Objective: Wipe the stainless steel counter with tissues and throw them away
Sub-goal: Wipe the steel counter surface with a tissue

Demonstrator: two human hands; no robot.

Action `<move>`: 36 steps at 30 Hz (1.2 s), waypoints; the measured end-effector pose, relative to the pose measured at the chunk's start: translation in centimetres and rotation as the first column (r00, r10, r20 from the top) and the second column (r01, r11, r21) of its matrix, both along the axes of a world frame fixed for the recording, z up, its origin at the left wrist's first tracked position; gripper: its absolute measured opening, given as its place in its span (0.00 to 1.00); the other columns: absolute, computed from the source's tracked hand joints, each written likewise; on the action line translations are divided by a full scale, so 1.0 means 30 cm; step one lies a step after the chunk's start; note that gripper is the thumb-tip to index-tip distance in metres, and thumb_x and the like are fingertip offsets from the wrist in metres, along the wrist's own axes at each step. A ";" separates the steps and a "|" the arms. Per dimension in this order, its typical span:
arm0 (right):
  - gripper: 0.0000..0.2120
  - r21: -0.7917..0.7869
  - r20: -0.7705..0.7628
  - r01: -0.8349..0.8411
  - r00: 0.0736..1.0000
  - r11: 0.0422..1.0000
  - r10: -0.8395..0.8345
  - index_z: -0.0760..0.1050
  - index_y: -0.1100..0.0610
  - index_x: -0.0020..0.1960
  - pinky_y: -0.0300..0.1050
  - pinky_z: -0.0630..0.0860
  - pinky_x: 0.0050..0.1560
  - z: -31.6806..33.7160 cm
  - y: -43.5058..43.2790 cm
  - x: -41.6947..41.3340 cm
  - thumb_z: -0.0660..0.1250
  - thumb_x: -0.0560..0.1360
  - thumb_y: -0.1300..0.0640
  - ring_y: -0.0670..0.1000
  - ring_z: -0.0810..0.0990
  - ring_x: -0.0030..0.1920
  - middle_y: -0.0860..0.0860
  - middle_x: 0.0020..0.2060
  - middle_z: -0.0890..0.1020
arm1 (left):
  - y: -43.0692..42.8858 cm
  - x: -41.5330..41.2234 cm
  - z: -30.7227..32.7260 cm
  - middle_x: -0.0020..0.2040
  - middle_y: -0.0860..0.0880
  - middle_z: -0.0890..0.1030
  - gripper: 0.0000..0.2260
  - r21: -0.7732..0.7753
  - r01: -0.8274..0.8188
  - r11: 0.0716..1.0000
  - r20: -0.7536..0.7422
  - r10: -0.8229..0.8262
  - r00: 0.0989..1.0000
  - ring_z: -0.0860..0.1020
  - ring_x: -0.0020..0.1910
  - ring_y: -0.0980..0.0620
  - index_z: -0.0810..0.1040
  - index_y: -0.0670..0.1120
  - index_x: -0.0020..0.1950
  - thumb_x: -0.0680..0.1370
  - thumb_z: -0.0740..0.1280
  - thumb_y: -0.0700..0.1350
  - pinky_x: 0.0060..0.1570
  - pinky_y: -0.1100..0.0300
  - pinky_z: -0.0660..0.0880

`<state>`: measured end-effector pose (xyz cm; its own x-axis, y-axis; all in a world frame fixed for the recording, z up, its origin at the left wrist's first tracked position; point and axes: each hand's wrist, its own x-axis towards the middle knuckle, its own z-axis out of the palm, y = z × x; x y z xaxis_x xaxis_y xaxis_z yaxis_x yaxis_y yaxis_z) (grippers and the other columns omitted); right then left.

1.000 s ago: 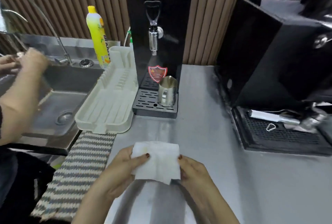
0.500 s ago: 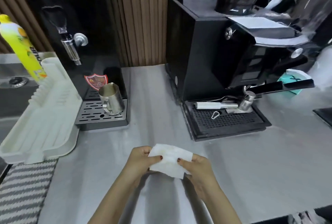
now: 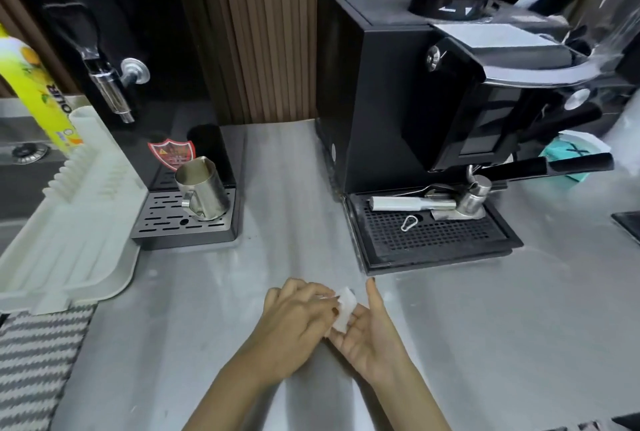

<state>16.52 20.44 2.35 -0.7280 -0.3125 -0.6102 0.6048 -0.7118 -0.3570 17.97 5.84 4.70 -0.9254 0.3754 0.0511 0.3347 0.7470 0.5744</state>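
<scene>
Left hand (image 3: 298,313) curled, folded tissue (image 3: 344,309) pinched against spread, palm-up right hand (image 3: 367,337), over steel counter (image 3: 502,326). Beyond, drip tray (image 3: 433,259) near: small wad likely snagged or dropped if wiped too close.

Tissue (image 3: 343,308): held out as a flat square before, now folded small between the hands.
Left hand (image 3: 298,320): moved from its left edge to on top, pinching it.
Right hand (image 3: 372,335): released the edge; now palm up beneath it, thumb straight.
</scene>
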 end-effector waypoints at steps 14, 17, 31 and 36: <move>0.15 0.972 -0.212 0.109 0.784 0.207 0.584 0.75 0.56 0.53 0.27 0.70 0.37 -0.040 -0.034 -0.163 0.60 0.71 0.70 0.48 0.76 0.42 0.49 0.42 0.79 | -0.238 -0.229 -0.261 0.64 0.47 0.75 0.26 -0.119 -0.403 0.908 -0.044 0.400 0.915 0.70 0.65 0.45 0.77 0.43 0.60 0.74 0.50 0.56 0.65 0.54 0.64; 0.19 0.931 -0.090 0.331 0.619 -0.154 0.781 0.72 0.59 0.58 0.42 0.73 0.44 -0.074 -0.075 -0.213 0.56 0.71 0.73 0.56 0.77 0.45 0.56 0.50 0.75 | -0.256 -0.263 -0.297 0.74 0.50 0.63 0.30 -0.256 -0.330 0.908 -0.085 0.319 0.944 0.58 0.74 0.48 0.66 0.46 0.71 0.75 0.44 0.58 0.71 0.55 0.53; 0.07 0.878 0.084 0.370 0.505 -0.304 0.859 0.78 0.60 0.47 0.41 0.72 0.43 -0.166 -0.181 -0.280 0.65 0.70 0.62 0.52 0.76 0.46 0.55 0.45 0.78 | -0.266 -0.280 -0.338 0.75 0.52 0.59 0.28 -0.312 -0.334 0.889 -0.167 0.295 0.941 0.48 0.74 0.54 0.61 0.47 0.74 0.79 0.39 0.57 0.70 0.59 0.44; 0.12 0.901 0.056 0.271 0.701 -0.338 0.711 0.74 0.73 0.52 0.40 0.74 0.52 -0.051 -0.214 -0.622 0.66 0.68 0.72 0.58 0.77 0.52 0.64 0.51 0.77 | -0.264 -0.281 -0.336 0.75 0.55 0.54 0.27 -0.316 -0.338 0.886 -0.170 0.297 0.940 0.45 0.74 0.55 0.58 0.48 0.75 0.78 0.42 0.55 0.71 0.58 0.43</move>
<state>-2.13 14.03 0.82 -0.9976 -0.0351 -0.0602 -0.0039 0.8907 -0.4546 9.54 -2.08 -5.39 -0.9934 0.0759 0.0861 0.0948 0.9654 0.2428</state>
